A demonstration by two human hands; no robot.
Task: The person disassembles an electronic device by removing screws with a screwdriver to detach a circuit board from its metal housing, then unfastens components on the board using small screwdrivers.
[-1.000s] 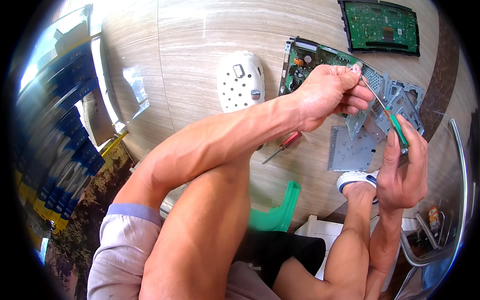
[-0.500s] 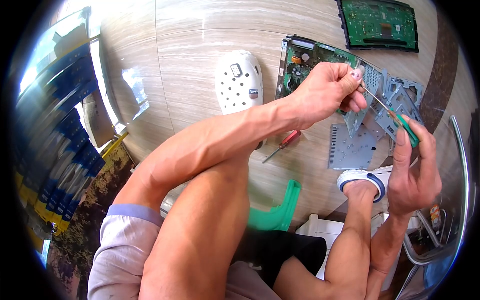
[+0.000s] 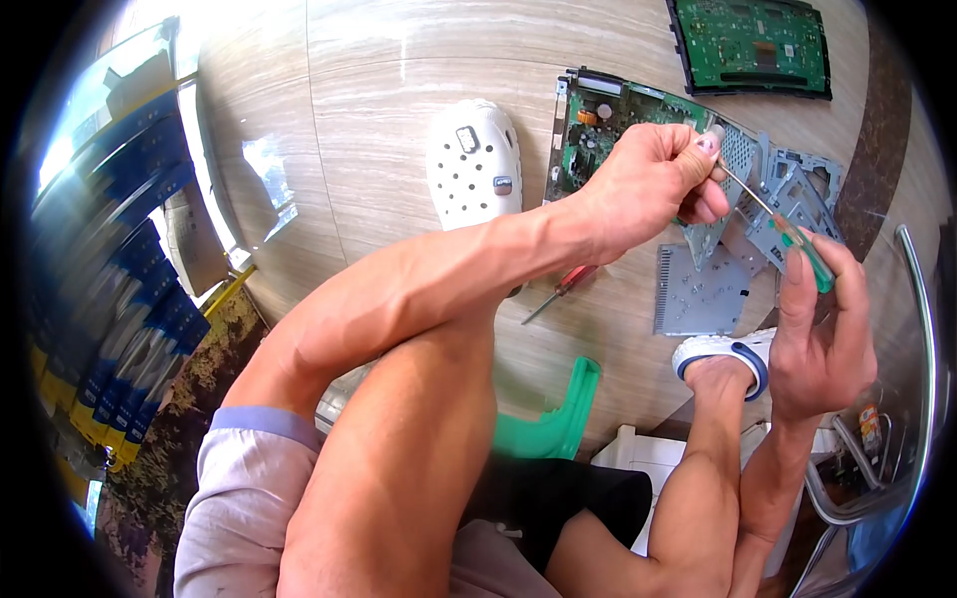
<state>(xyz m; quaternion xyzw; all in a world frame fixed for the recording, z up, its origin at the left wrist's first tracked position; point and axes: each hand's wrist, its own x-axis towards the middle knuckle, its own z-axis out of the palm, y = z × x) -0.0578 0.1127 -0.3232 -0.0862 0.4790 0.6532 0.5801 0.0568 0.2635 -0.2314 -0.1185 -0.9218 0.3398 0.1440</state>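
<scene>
My right hand (image 3: 822,334) holds a screwdriver by its green handle (image 3: 812,261) between thumb and fingers. The thin metal shaft (image 3: 748,189) slants up and left to my left hand (image 3: 666,184). That hand is closed in a pinch at the shaft's tip, and what its fingertips grip is hidden. Beneath and beyond it, a green circuit board (image 3: 588,145) in a metal frame lies on the floor. Perforated and cut-out metal plates (image 3: 797,214) overlap at its right. Nearer, a flat grey plate (image 3: 698,289) bears several small screws.
On the floor are a red-handled screwdriver (image 3: 576,277), a white clog (image 3: 474,164), a green plastic piece (image 3: 558,414) and another circuit board (image 3: 753,48). A chrome tube frame (image 3: 922,349) stands at right. Blue and yellow packets (image 3: 110,329) hang at left.
My right hand has moved right and slightly down with the green screwdriver, whose handle has swung a little. My left hand keeps its pinch, with its fingers slightly more curled.
</scene>
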